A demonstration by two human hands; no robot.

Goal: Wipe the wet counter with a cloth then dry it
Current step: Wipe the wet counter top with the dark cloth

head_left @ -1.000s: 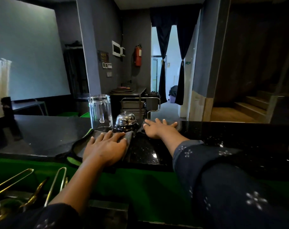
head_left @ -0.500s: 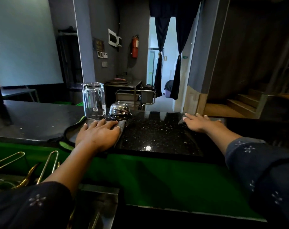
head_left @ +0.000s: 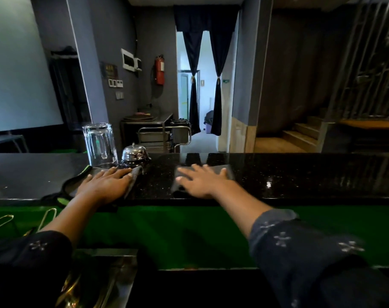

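left hand (head_left: 104, 185): flat, fingers straight, being pressed on grey cloth (head_left: 134, 177) | right hand (head_left: 202, 181): flat, being pressed on dark cloth (head_left: 227, 171) | bench (head_left: 300, 176): being covered

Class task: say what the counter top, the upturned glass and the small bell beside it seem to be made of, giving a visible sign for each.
Counter top: probably polished black granite or similar stone; glossy, speckled, mirrors light.
Upturned glass: clear glass, or perhaps hard plastic; see-through with a thick base.
Bell: shiny chromed metal; its dome reflects the room.
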